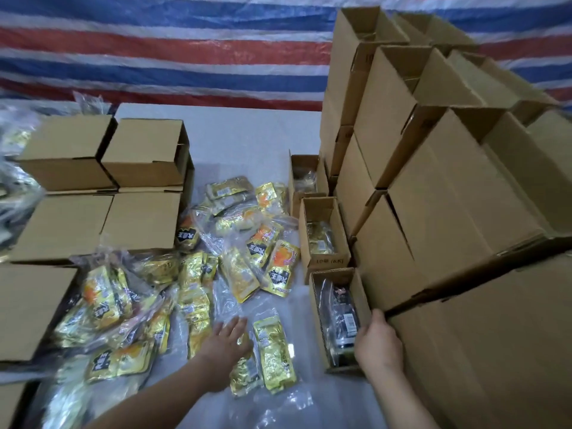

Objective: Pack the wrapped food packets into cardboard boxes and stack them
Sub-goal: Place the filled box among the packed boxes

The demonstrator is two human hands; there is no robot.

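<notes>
Fingers [235, 325] of the left hand [224, 342] are spread and relaxed, holding nothing, hovering over a gold packet [274, 354] that lies just right of them, its long axis running away from the person. That hand is the nearer one to it. Just right of the packet stands an open box [318, 320], partly filled; the right hand [377, 342] grips its near-right wall, fingers out of sight. More packets [235, 243] litter the table [247, 134]; closed boxes [142, 150] stack left, taller stacks [433, 196] right.
</notes>
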